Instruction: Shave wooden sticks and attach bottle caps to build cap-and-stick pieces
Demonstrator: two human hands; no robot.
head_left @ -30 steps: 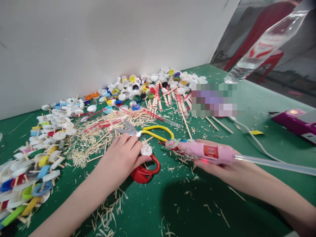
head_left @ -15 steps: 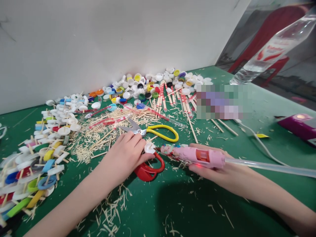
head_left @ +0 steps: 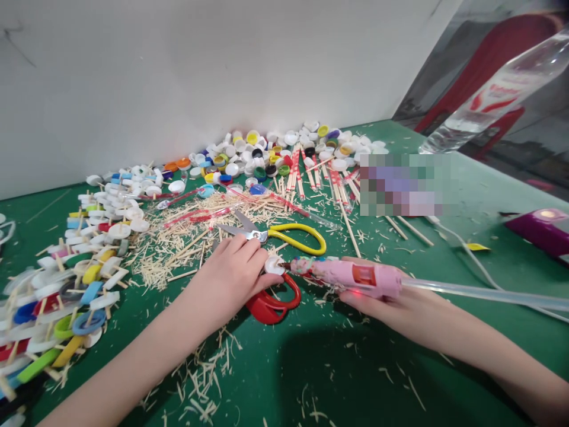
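Note:
In my left hand (head_left: 237, 273) a small white bottle cap (head_left: 274, 265) is pinched between thumb and fingers, its inside facing up. My right hand (head_left: 377, 296) is wrapped round a pink glue gun (head_left: 344, 274) with a clear glue stick (head_left: 471, 293) sticking out of its back. The gun's dark nozzle is at the cap's right side; whether it touches cannot be made out. Under the left hand lie a red-handled tool (head_left: 271, 305), partly hidden, and scissors with yellow handles (head_left: 302, 238), their blades spread.
Caps with sticks through them (head_left: 66, 296) crowd the left side. Loose bottle caps (head_left: 267, 154) are heaped along the wall, near wrapped chopsticks (head_left: 296, 172). Wood slivers (head_left: 155, 261) litter the green table (head_left: 347, 379). A water bottle (head_left: 493, 98), a white cable (head_left: 480, 261) and a purple object (head_left: 540, 228) are at right.
The nozzle has come slightly closer to the white bottle cap. Otherwise the view has shifted a little and both hands keep their grips.

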